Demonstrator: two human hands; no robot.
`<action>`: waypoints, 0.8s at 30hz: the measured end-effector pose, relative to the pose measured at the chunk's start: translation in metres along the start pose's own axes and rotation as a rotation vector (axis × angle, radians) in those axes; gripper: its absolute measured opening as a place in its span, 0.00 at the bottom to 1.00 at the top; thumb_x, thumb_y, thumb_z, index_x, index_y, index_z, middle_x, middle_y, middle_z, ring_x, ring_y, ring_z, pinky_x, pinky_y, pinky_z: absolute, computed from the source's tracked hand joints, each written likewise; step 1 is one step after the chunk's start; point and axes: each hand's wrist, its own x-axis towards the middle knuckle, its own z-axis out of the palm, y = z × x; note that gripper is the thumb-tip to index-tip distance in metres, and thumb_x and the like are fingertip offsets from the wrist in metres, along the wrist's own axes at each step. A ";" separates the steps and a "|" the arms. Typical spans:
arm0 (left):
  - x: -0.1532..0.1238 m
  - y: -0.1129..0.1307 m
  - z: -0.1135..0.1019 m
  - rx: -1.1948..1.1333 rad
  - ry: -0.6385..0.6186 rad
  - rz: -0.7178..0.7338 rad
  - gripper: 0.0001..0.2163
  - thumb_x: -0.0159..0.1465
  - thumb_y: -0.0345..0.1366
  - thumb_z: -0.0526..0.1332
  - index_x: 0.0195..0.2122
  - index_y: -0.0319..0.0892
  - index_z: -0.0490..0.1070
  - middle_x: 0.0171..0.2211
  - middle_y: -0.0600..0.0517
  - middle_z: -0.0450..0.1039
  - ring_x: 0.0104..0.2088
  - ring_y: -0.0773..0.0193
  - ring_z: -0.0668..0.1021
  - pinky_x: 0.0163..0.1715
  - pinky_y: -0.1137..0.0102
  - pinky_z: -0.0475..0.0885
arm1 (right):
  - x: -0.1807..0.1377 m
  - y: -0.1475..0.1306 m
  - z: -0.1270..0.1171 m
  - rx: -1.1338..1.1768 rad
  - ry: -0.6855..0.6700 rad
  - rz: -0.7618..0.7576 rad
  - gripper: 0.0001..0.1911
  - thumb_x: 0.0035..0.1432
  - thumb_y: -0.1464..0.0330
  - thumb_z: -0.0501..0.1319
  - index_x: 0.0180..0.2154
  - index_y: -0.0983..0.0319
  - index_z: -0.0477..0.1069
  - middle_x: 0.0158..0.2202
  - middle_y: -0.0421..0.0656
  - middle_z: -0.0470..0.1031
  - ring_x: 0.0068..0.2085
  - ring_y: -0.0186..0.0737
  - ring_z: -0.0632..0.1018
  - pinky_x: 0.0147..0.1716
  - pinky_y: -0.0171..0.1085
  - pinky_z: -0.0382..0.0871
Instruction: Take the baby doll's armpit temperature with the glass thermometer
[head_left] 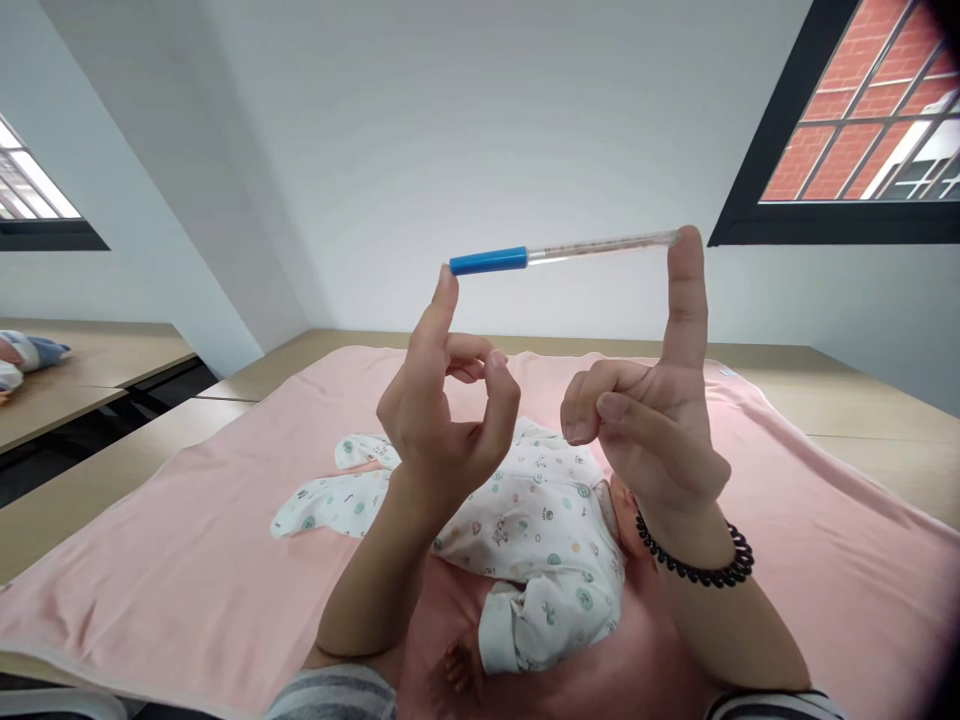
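Observation:
A glass thermometer (600, 247) with a blue end sleeve (489, 261) is held up nearly level between my two index fingertips. My left hand (450, 400) presses its index fingertip against the blue end, with its other fingers curled and the thumb bent in. The tip of my right hand's (652, 400) index finger touches the clear end, while the remaining fingers fold into the palm under the thumb. Below both hands, a baby doll in a white printed suit (555, 520) lies on a pink blanket (225, 520). My right forearm partly hides the doll's head.
The blanket covers much of a light wooden table (885, 400) against a white wall (510, 150). At the far left, another wooden table (142, 350) bears a second clothed figure (34, 350). A dark-framed barred window (840, 130) is at upper right. A black coil band (697, 572) circles my right wrist.

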 end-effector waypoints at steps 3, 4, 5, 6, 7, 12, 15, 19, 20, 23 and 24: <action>0.000 0.000 0.000 0.002 -0.001 0.003 0.24 0.65 0.27 0.59 0.63 0.46 0.63 0.28 0.58 0.73 0.26 0.69 0.76 0.26 0.72 0.76 | 0.000 0.001 -0.002 -0.013 -0.016 0.002 0.55 0.64 0.74 0.62 0.73 0.49 0.22 0.27 0.36 0.77 0.26 0.39 0.74 0.27 0.40 0.70; 0.000 0.001 0.000 0.004 -0.005 -0.006 0.24 0.65 0.27 0.59 0.63 0.46 0.63 0.28 0.58 0.73 0.26 0.69 0.76 0.26 0.72 0.76 | 0.000 0.001 -0.002 -0.015 -0.027 -0.002 0.54 0.64 0.74 0.62 0.72 0.49 0.22 0.27 0.35 0.77 0.26 0.39 0.74 0.27 0.40 0.71; 0.000 0.001 0.000 0.008 -0.009 -0.018 0.24 0.65 0.27 0.59 0.63 0.46 0.63 0.28 0.58 0.73 0.26 0.69 0.76 0.27 0.72 0.76 | 0.000 0.001 -0.003 -0.016 -0.038 -0.005 0.54 0.65 0.74 0.62 0.72 0.48 0.22 0.27 0.35 0.77 0.26 0.39 0.74 0.28 0.40 0.71; -0.001 0.001 0.000 0.014 -0.015 -0.029 0.24 0.66 0.28 0.59 0.63 0.46 0.63 0.28 0.57 0.73 0.26 0.69 0.76 0.27 0.72 0.76 | 0.000 0.002 -0.004 -0.016 -0.048 -0.008 0.54 0.65 0.75 0.61 0.72 0.48 0.22 0.28 0.35 0.77 0.26 0.39 0.74 0.28 0.40 0.72; -0.001 0.001 0.000 0.023 -0.019 -0.039 0.24 0.66 0.29 0.59 0.63 0.46 0.63 0.28 0.57 0.73 0.26 0.69 0.76 0.27 0.72 0.76 | 0.000 0.002 -0.005 -0.016 -0.055 -0.010 0.54 0.65 0.75 0.61 0.72 0.48 0.22 0.28 0.35 0.77 0.27 0.39 0.74 0.28 0.40 0.72; -0.003 0.001 -0.001 0.052 -0.034 -0.074 0.24 0.67 0.32 0.58 0.64 0.46 0.61 0.29 0.57 0.73 0.27 0.68 0.75 0.28 0.71 0.77 | 0.001 0.003 -0.006 -0.020 -0.061 -0.018 0.54 0.65 0.75 0.61 0.72 0.49 0.22 0.27 0.35 0.77 0.26 0.37 0.74 0.28 0.39 0.71; -0.002 0.002 -0.002 0.030 -0.031 -0.088 0.23 0.67 0.32 0.58 0.64 0.47 0.62 0.29 0.56 0.74 0.27 0.68 0.75 0.29 0.70 0.77 | 0.001 0.003 -0.006 -0.025 -0.068 -0.022 0.54 0.65 0.74 0.61 0.72 0.49 0.22 0.27 0.35 0.77 0.26 0.38 0.74 0.28 0.40 0.71; -0.003 0.001 -0.002 -0.020 -0.015 -0.087 0.22 0.68 0.33 0.59 0.63 0.48 0.63 0.29 0.56 0.74 0.28 0.67 0.75 0.29 0.70 0.77 | 0.001 0.005 -0.003 -0.057 -0.033 -0.032 0.51 0.65 0.72 0.62 0.73 0.48 0.27 0.27 0.34 0.78 0.25 0.37 0.74 0.27 0.39 0.71; -0.004 0.000 -0.003 -0.029 -0.011 -0.093 0.21 0.68 0.33 0.59 0.63 0.49 0.63 0.29 0.56 0.74 0.28 0.67 0.76 0.30 0.70 0.77 | 0.000 0.005 -0.002 -0.080 0.009 -0.045 0.49 0.66 0.71 0.62 0.73 0.49 0.31 0.26 0.33 0.77 0.24 0.36 0.74 0.27 0.38 0.71; -0.008 -0.006 -0.004 -0.014 0.022 -0.104 0.18 0.70 0.35 0.59 0.61 0.51 0.66 0.31 0.56 0.76 0.30 0.67 0.77 0.33 0.69 0.78 | 0.001 0.008 0.002 -0.149 0.205 -0.079 0.40 0.68 0.66 0.62 0.73 0.51 0.43 0.20 0.31 0.73 0.20 0.34 0.71 0.25 0.38 0.71; -0.009 -0.008 -0.004 0.010 0.039 -0.103 0.17 0.70 0.35 0.59 0.60 0.51 0.67 0.31 0.55 0.76 0.30 0.67 0.77 0.33 0.68 0.79 | 0.001 0.009 0.003 -0.166 0.270 -0.083 0.38 0.67 0.65 0.62 0.72 0.51 0.47 0.19 0.30 0.71 0.18 0.34 0.70 0.23 0.37 0.70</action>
